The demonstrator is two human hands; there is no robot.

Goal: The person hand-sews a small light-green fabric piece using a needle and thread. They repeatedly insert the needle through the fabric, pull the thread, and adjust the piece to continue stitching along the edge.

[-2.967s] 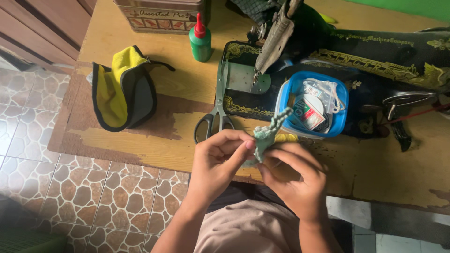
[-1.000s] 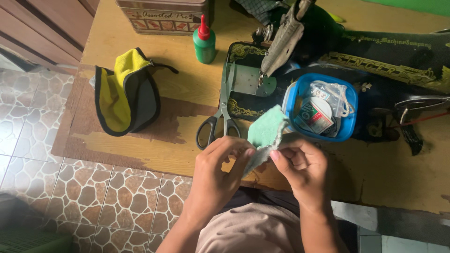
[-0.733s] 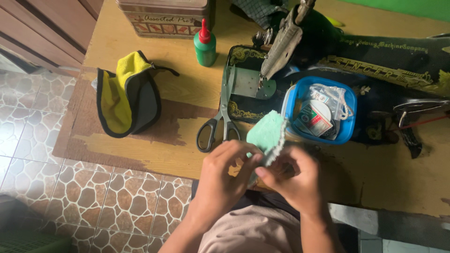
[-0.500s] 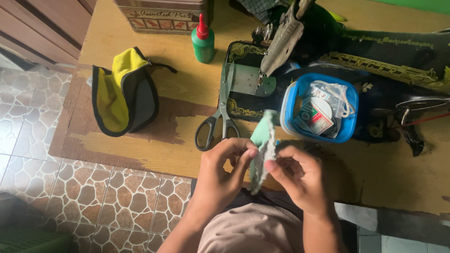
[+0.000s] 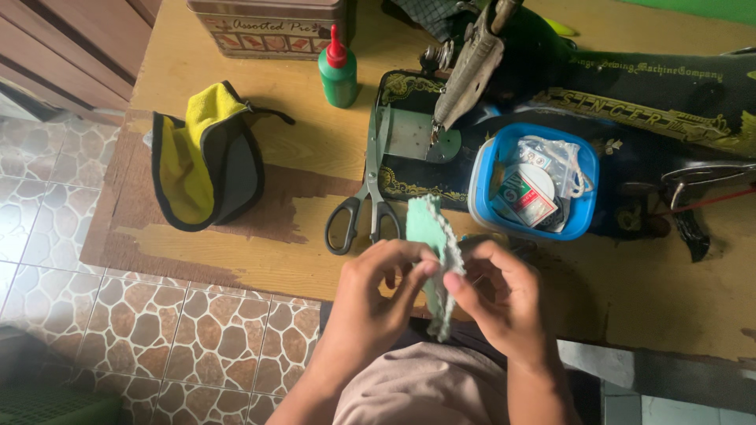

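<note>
Left hand point(image 5: 378, 295) and right hand point(image 5: 500, 295) raised together above the table edge point(image 5: 236, 260), fingertips of both pinching a small pale green cloth piece point(image 5: 435, 252), upright, frayed edges, scissors point(image 5: 364, 197) just beyond, blue tub point(image 5: 480, 185) near.

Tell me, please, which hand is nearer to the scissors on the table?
Left. The left hand sits just below the scissors handles, pinching the green fabric piece; the right hand is farther off to their right.

Two hands, left point(image 5: 376, 295) and right point(image 5: 504, 303); one green cloth piece point(image 5: 431, 236), one scissors point(image 5: 364, 197), one bottle point(image 5: 338, 69), one blue tub point(image 5: 534, 182), one pouch point(image 5: 206, 161), one sewing machine point(image 5: 630, 102), one tin point(image 5: 268, 27).
</note>
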